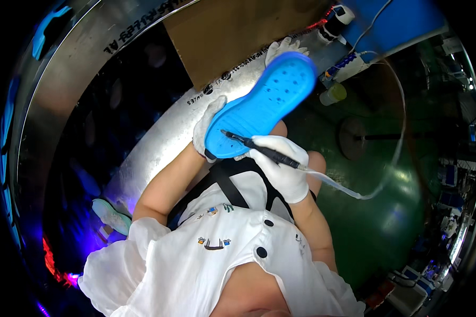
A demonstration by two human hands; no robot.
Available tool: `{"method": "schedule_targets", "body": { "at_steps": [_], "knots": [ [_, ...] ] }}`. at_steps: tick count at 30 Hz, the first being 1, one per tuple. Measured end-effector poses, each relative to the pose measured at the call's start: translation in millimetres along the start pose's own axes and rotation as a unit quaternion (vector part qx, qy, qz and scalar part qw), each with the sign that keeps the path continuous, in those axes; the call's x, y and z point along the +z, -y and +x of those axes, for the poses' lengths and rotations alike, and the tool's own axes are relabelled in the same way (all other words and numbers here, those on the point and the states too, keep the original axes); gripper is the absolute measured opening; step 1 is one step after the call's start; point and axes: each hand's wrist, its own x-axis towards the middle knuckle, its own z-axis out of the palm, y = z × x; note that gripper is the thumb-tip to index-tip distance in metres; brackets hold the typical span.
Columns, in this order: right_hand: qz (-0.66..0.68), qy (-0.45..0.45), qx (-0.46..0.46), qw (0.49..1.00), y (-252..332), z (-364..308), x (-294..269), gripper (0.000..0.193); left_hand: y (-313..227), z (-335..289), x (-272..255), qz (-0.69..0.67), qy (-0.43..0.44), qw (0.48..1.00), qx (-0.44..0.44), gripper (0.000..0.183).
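A bright blue shoe sole (248,113) is held tilted in front of me, its heel end toward me. Small holes dot the wider far part, and fine ridges cross the middle. My left hand (209,124), in a white glove, grips the heel's left edge, with some fingers hidden behind it. In my gloved right hand (283,166) is a black pen-shaped tool (269,153) with a pale cable (344,191) at its back end. The tool's tip is over the inside of the heel; whether it touches the surface I cannot tell.
Beyond the sole, a brown cardboard sheet (232,37) and a white glove (284,49) lie on the curved metal ledge (158,129). A yellowish cup-like item (333,94) stands at the right. The cable loops over the green floor (375,222). A pale shoe (111,216) is at lower left.
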Motion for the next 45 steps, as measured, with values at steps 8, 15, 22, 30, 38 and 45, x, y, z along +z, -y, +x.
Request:
{"method": "schedule_targets", "body": {
  "at_steps": [8,15,22,30,38,45],
  "knots": [
    [0.002,0.171,-0.029,0.985,6.1,-0.8,-5.5,0.024,-34.5,1.4,10.0,0.129,-0.053,0.987,-0.079,0.070],
    [-0.026,0.140,-0.053,0.988,22.8,-3.7,-8.9,0.023,-47.0,3.8,18.7,0.336,-0.064,0.938,-0.061,0.063],
    [-0.059,0.141,-0.035,0.988,19.8,5.5,-21.5,0.026,-59.5,-4.2,28.6,0.386,-0.071,0.917,-0.071,0.053],
    [-0.091,0.120,-0.039,0.988,19.7,6.3,-31.8,0.027,-66.3,-2.6,46.5,0.355,-0.118,0.921,-0.106,0.047],
    [-0.146,0.120,-0.085,0.978,23.9,12.0,-42.0,0.028,-66.9,7.0,14.2,0.398,-0.087,0.908,-0.095,0.041],
    [-0.201,0.079,-0.113,0.970,22.6,10.0,-50.4,0.029,-79.6,-15.4,27.7,0.558,-0.052,0.827,0.040,0.035]
  ]
}}
